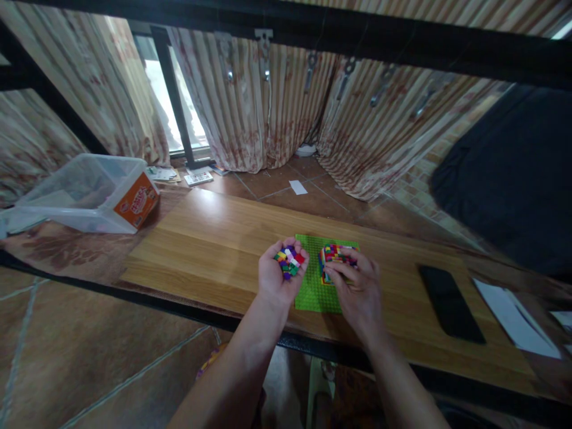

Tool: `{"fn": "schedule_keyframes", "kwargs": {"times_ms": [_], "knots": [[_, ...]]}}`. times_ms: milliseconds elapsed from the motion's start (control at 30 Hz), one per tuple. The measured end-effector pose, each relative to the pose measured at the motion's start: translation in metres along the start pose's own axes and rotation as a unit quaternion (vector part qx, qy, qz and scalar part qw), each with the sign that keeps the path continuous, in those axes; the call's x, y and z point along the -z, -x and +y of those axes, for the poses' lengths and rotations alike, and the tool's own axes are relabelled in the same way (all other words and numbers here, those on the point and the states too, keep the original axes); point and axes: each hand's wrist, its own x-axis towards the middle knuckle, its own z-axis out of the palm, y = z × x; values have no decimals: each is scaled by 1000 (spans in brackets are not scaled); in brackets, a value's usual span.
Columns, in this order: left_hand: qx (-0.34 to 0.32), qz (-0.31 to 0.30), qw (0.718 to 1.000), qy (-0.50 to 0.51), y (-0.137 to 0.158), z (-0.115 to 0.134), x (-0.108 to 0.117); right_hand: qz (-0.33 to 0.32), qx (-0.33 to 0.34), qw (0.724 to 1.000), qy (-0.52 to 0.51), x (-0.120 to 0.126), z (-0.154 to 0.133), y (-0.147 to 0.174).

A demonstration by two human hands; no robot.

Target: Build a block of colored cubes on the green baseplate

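My left hand [276,275] is turned palm up and cupped round a small heap of toy building bricks [289,262] in purple, white, red, green, yellow and pink. Just right of it a green studded baseplate [309,301] lies flat on the wooden board. On the baseplate stands a multicoloured block built of stacked bricks [328,253]. My right hand [360,286] reaches over this block from the right, thumb and fingers closed together at its top and near side. The fingers cover part of the block, and what they pinch is too small to make out.
The wooden board [214,238] lies along the low table. Toward its right end is a black phone-like slab [451,304], with white paper [516,319] beyond. A clear plastic bin [98,208] with an orange label stands at the left. A dark frame bar [286,24] crosses overhead.
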Motion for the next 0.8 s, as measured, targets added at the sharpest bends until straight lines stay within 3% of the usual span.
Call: {"fn": "schedule_keyframes", "kwargs": {"times_ms": [267,800], "knots": [[-3,0,1000,1,0,1,0,-4,-95,995,-14,-6,3,5],[1,-3,1000,-12,2,-3,0,41,-129,989,-59,-14,5,3]]}}
